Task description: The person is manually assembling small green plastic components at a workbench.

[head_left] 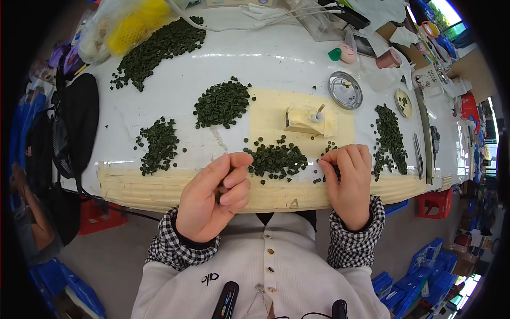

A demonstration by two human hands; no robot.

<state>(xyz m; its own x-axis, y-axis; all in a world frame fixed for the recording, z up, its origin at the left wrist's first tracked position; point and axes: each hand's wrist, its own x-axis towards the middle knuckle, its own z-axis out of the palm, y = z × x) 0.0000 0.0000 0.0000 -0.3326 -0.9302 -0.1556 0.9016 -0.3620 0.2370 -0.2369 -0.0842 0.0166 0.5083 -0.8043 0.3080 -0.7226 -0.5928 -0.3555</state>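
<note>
My left hand (215, 196) is raised over the table's front edge, its fingers curled and the thumb pressed to the index finger. Something dark shows between the curled fingers, too hidden to name. To its right lies a heap of small, round, dark green pieces (277, 159). Beside that heap my right hand (348, 183) reaches down, fingertips drawn together at a few loose pieces on the tabletop; whatever they pinch is hidden. Farther back, a small block wrapped in cream tape (305, 121) bears an upright metal pin (319, 110).
More green heaps lie at the left (159, 146), back centre (222, 103), far left (159, 48) and right (390, 141). A round metal lid (345, 90), a small dish (404, 103) and tweezers (418, 154) are on the right. A black bag (77, 125) stands at the left edge.
</note>
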